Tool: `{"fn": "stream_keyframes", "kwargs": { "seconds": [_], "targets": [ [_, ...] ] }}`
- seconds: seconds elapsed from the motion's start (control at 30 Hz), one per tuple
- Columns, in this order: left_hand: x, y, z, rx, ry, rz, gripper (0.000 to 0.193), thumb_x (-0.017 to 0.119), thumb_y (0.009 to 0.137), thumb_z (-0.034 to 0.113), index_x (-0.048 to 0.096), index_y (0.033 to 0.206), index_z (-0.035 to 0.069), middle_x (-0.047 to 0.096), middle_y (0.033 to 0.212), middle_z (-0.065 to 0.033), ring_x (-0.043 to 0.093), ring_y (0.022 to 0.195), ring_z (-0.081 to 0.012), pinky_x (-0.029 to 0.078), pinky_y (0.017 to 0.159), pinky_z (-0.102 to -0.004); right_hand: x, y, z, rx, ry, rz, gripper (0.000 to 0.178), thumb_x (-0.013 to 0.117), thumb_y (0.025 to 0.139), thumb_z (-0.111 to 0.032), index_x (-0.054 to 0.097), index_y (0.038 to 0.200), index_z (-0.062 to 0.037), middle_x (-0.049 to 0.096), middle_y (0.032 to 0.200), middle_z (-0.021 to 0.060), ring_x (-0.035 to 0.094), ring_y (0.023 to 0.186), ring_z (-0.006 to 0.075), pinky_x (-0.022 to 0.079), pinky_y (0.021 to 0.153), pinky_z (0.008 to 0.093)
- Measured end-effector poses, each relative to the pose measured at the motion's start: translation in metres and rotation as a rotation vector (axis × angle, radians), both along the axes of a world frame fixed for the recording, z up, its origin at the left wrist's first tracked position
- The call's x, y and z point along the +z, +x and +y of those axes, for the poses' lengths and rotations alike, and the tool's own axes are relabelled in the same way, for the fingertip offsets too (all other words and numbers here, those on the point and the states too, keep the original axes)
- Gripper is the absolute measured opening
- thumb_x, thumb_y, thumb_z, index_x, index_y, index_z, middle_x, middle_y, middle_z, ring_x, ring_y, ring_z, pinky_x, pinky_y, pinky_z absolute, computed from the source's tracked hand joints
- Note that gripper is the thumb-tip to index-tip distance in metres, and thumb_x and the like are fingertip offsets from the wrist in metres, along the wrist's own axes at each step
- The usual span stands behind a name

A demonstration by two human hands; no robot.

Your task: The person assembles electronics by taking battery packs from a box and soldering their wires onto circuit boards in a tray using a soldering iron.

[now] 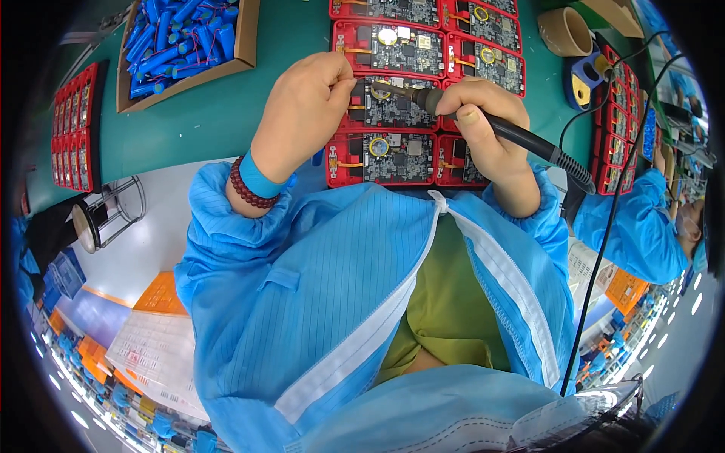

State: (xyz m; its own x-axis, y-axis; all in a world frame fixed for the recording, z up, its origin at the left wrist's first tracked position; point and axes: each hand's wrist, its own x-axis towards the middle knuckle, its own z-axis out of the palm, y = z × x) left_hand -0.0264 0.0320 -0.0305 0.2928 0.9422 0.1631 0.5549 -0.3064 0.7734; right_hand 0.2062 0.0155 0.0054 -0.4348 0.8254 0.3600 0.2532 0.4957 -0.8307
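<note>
My right hand is wrapped round the black handle of a soldering iron. The iron's tip points left, over a circuit board in a red housing, close to the board's round yellow-rimmed part. At the left end of that board, my left hand is pinched; what its fingertips hold, if anything, is too small to make out. More red housings with boards in them lie in two columns around it, partly covered by my right hand. A blue band and a dark red bead bracelet circle my left wrist.
A cardboard box of blue cylindrical batteries stands at the left on the green table. More red housings lie at the far left and right. A cardboard roll, a blue-and-yellow stand and a black cable are at right, near a co-worker.
</note>
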Motion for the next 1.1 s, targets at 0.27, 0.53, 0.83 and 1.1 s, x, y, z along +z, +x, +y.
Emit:
{"fn": "stream_keyframes", "kwargs": {
  "seconds": [0.27, 0.53, 0.83, 1.1],
  "targets": [
    [-0.0025, 0.0002, 0.0001, -0.002, 0.03, 0.009, 0.008, 0.058, 0.08, 0.006, 0.053, 0.077, 0.0, 0.056, 0.074, -0.0157, 0.056, 0.074, -0.0344, 0.045, 0.065, -0.0422, -0.0004, -0.0008, -0.0003, -0.009, -0.03, 0.011, 0.015, 0.058, 0.088, -0.016, 0.062, 0.088, -0.0015, 0.065, 0.081, 0.0097, 0.061, 0.072, 0.0215, 0.048, 0.067, 0.0313],
    [-0.0028, 0.0009, 0.0002, -0.003, 0.07, 0.043, 0.008, 0.058, 0.08, 0.006, 0.053, 0.077, 0.001, 0.057, 0.075, -0.0151, 0.056, 0.075, -0.0343, 0.045, 0.066, -0.0423, -0.0022, 0.0011, -0.0002, 0.022, 0.001, 0.003, 0.016, 0.057, 0.089, -0.016, 0.062, 0.088, -0.0011, 0.064, 0.081, 0.0098, 0.061, 0.072, 0.0207, 0.047, 0.067, 0.0309],
    [-0.0011, 0.0014, -0.0001, -0.007, 0.068, 0.078, 0.007, 0.058, 0.081, 0.007, 0.054, 0.079, 0.001, 0.058, 0.079, -0.0148, 0.056, 0.078, -0.0345, 0.046, 0.069, -0.0427, -0.0026, 0.002, -0.0031, -0.057, -0.058, 0.074, 0.017, 0.055, 0.09, -0.017, 0.062, 0.088, -0.0012, 0.064, 0.082, 0.0085, 0.059, 0.071, 0.0181, 0.047, 0.066, 0.0293],
    [-0.0002, 0.0005, 0.0011, -0.037, 0.102, 0.125, 0.007, 0.057, 0.082, 0.006, 0.054, 0.08, 0.0, 0.056, 0.079, -0.0149, 0.056, 0.077, -0.0334, 0.045, 0.067, -0.0386, -0.0038, 0.0008, -0.0018, -0.037, -0.044, 0.062, 0.016, 0.056, 0.09, -0.015, 0.062, 0.089, -0.0008, 0.064, 0.083, 0.0089, 0.06, 0.073, 0.0187, 0.048, 0.067, 0.0291]
  ]
}}
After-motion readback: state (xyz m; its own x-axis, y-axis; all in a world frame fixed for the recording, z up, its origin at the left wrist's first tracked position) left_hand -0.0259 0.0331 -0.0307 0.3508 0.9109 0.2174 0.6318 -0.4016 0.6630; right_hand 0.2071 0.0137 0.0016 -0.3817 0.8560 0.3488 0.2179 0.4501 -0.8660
